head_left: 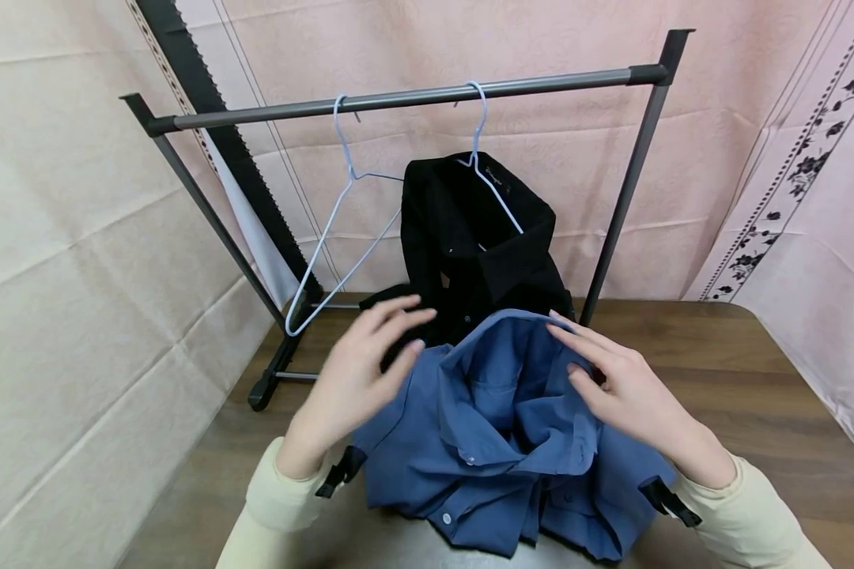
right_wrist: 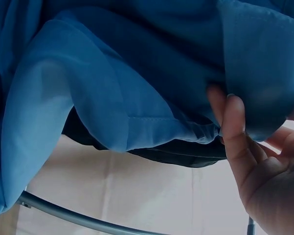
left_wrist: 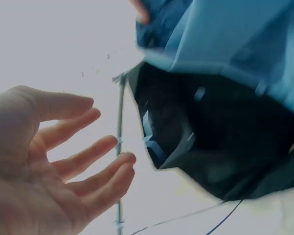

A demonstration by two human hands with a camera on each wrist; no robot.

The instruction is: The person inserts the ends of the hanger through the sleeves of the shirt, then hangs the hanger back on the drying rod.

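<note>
A blue shirt (head_left: 484,490) with buttons lies bunched on the table, its collar facing up. My right hand (head_left: 622,383) pinches the right side of its collar, with fabric gathered at the fingertips in the right wrist view. To the left of the collar, my left hand (head_left: 356,371) is raised with its fingers spread and loosely bent, holding nothing. Behind both hands a black shirt (head_left: 498,269) hangs on a light-blue hanger (head_left: 481,126). In the left wrist view, the left palm (left_wrist: 44,161) faces the dark fabric, apart from it.
A grey metal rack (head_left: 413,96) stands on the wooden table (head_left: 726,379), its bar running across the view. A bare light-blue hanger (head_left: 327,221) hangs on its left part. Pale pink curtain cloth (head_left: 612,158) backs the table.
</note>
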